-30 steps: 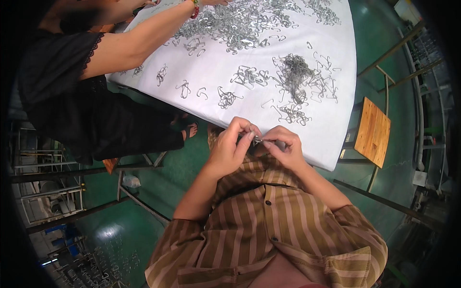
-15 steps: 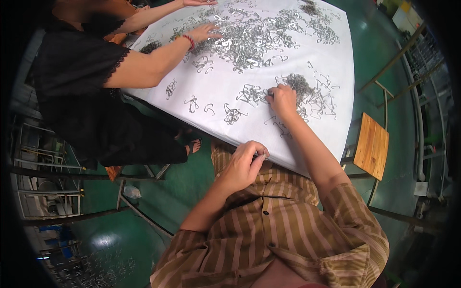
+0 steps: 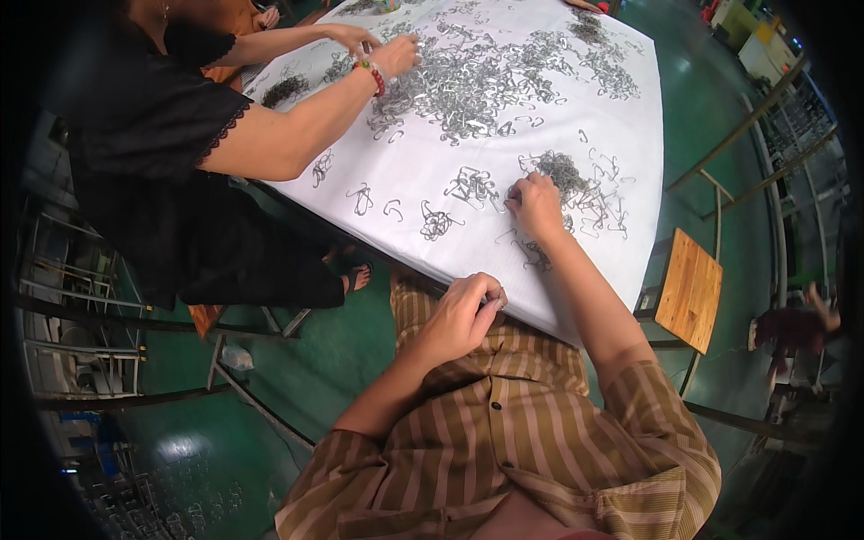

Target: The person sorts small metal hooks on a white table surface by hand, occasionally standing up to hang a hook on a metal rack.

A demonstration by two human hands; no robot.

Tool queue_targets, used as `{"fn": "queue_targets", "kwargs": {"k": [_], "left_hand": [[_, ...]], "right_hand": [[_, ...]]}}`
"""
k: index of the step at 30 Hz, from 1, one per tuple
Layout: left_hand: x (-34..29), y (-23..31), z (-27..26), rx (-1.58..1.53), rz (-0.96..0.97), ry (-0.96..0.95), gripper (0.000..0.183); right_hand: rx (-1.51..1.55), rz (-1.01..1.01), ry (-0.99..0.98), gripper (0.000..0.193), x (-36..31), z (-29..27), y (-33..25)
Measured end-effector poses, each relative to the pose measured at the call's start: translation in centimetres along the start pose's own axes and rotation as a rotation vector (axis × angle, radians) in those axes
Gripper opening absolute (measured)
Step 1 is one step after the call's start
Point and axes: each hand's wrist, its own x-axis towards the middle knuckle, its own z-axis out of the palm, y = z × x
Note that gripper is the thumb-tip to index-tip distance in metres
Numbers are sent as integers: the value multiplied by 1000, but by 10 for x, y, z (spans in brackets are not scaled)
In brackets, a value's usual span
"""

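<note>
My left hand rests at the near edge of the white-covered table, its fingers curled and thumb pressed to the index finger; what is pinched there, if anything, is too small to make out. Out over the tabletop reaches my right hand, fingers bent down with the tips hidden. It lies between a small heap of metal hooks on its left and a denser, darker pile of thin wire pieces just beyond. Loose wire hooks are scattered to its right. Another small cluster of hooks sits nearer the left hand.
A large spread of metal hooks covers the table's far middle. At the left a person in black has both hands over it. Wooden stools stand right and left of the table. A person in dark red is at far right.
My right hand has shifted slightly right, away from the small hook heap. The co-worker's hands have come together over the big spread. A person in dark red has appeared at the right.
</note>
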Motion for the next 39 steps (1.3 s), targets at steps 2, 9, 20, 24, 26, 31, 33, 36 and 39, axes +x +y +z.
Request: {"fn": "queue_targets", "kwargs": {"k": [2,9,20,24,26,31,33,36,39], "left_hand": [[-2,0,1,7,-3,7,8],[-3,-6,0,15,-28,2,8],[1,-3,2,-6,-64,34,9],[0,-3,1,-82,-108,68,9],[1,-6,1,-70,-93,81,9],[2,-6,0,-45,-150,15,5],[3,-6,1,-36,-143,3,6],[0,-7,1,-52,-138,15,6],[-1,-6,0,-81,-159,20,6]], "right_hand": [[23,-57,60,15,-5,1,1],[516,177,-79,8,-10,-30,-13],[734,-48,-313,16,-58,-81,-41],[671,-142,-310,24,-72,-91,-51],[694,-174,-263,34,-75,-89,-51],[665,-174,-273,39,-82,-90,-51],[642,-174,-285,40,-83,-92,-51],[611,-188,-285,41,-82,-97,-52],[613,-196,-277,41,-82,-98,-52]]}}
